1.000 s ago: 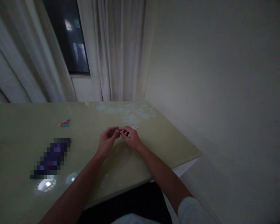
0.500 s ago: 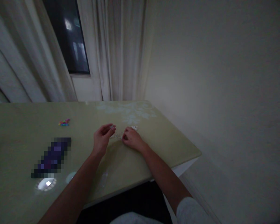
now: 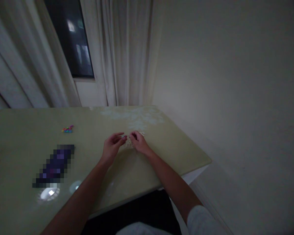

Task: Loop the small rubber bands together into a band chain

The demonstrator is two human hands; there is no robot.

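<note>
Both hands rest on a pale green table near its right end. My left hand has its fingers curled and pinched on something small that I cannot make out. My right hand sits just to the right, fingers bent down over a small heap of pale little pieces that lies between the two hands. The fingertips of the two hands almost meet above that heap. The dim light hides finer detail.
A small bunch of bright coloured bits lies far left on the table. A blurred dark purple oblong lies nearer the front edge. White curtains and a dark window stand behind; a plain wall runs along the right.
Half a second ago the hands were apart, the left one lifted and half open. Now they have come back together over the pale heap, fingers closed.
</note>
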